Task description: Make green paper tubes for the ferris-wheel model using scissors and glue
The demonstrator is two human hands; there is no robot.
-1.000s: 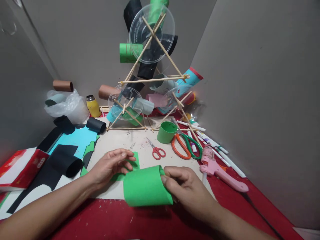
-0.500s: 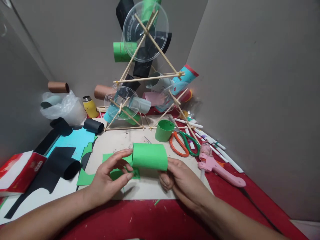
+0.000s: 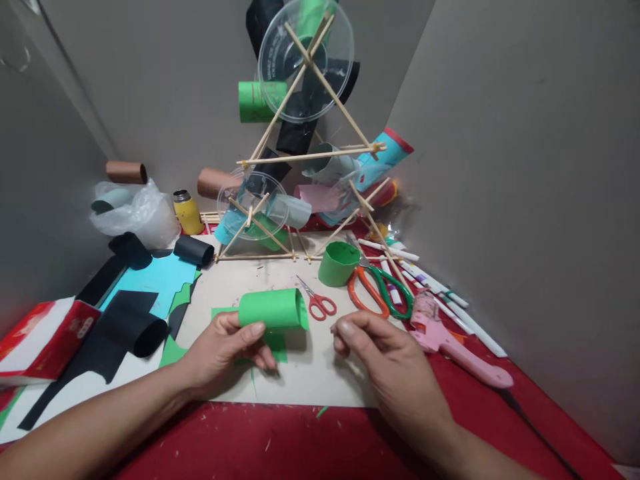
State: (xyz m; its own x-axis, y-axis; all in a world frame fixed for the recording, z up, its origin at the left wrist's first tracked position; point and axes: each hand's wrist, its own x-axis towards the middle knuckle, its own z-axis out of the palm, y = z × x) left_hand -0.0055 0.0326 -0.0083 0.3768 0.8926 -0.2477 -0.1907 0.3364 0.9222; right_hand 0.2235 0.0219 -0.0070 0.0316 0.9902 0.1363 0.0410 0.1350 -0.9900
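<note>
- Left hand [image 3: 225,347]: holds the green tube [image 3: 270,310], thumb on the near side, other fingers behind and below it.
- Tube: lies sideways in the grip, lifted above the board [image 3: 310,373], around its middle; open end faces the board's right edge.
- Right hand [image 3: 380,353]: apart from the tube, over the board's right part near its near edge; thumb and forefinger tips drawn narrow, meeting or almost so. Cannot tell whether some tiny bit sits between them.
- Green scraps [image 3: 277,348]: on the board, beneath the left hand, partly hidden by it.
- Small scissors [image 3: 323,307]: red handles, flat on the board just beyond the tube's open end; blades aimed at the far edge.
- Green ring [image 3: 339,265]: stands upright behind the small scissors, nearer the board's far edge.
- Big scissors [image 3: 369,297]: one orange handle, one green, at the board's right edge.
- Glue gun [image 3: 450,343]: pink, lying on the red tabletop [image 3: 250,440] off the board's right edge; white markers [image 3: 455,307] behind it.
- Stick frame [image 3: 320,157]: rises along the board's far edge, bearing clear lids; black and green tubes surround the top lid [image 3: 327,50].
- Tabletop's left edge: red box [image 3: 43,353], with black paper [image 3: 143,333] beside it and a blue sheet [image 3: 150,283] farther back.
- Tabletop's far left corner: plastic bag [image 3: 150,217], yellow bottle [image 3: 187,213] just beside.
</note>
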